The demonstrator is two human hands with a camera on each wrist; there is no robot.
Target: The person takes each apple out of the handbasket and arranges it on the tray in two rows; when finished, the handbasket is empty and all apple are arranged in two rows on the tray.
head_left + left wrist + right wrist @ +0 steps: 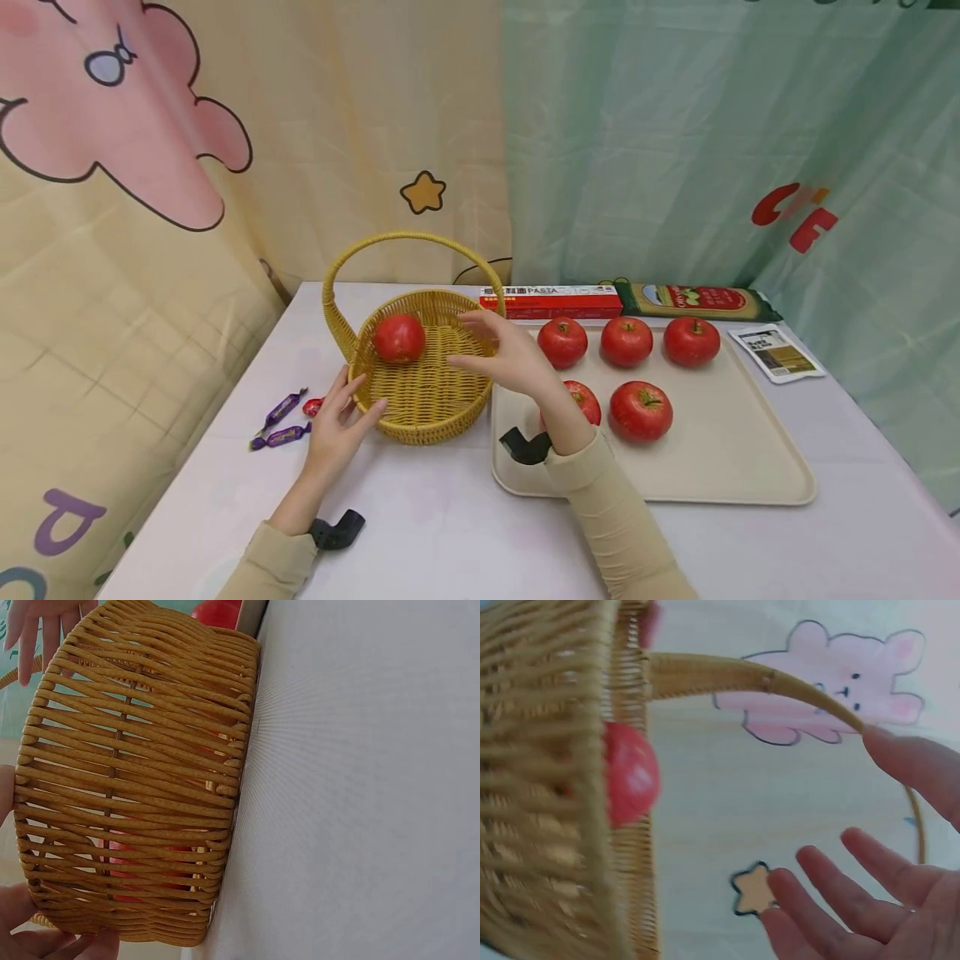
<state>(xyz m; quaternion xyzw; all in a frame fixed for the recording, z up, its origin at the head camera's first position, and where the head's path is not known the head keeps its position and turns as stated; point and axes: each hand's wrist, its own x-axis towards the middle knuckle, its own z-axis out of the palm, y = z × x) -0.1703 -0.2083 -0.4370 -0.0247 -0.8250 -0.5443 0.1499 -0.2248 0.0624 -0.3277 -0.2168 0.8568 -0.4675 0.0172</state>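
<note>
A yellow woven basket [423,429] with a tall arched handle stands on the table, one red apple [399,338] inside toward its left wall. My left hand [337,429] holds the basket's near left side, thumb and forefinger at the rim and other fingers against the outer wall; in the left wrist view those fingers [97,945] lie on the weave. Over the basket's right part is my right hand [513,354], fingers spread and nothing in them. In the right wrist view its fingers [829,900] are apart, with the handle [705,675] behind.
To the right lies a beige tray [720,450] with several red apples [641,412]. Behind it are a red pasta box [555,302] and a green packet [697,302]; a white pouch [777,353] lies at the far right. Wrapped purple candies [283,436] lie left of the basket.
</note>
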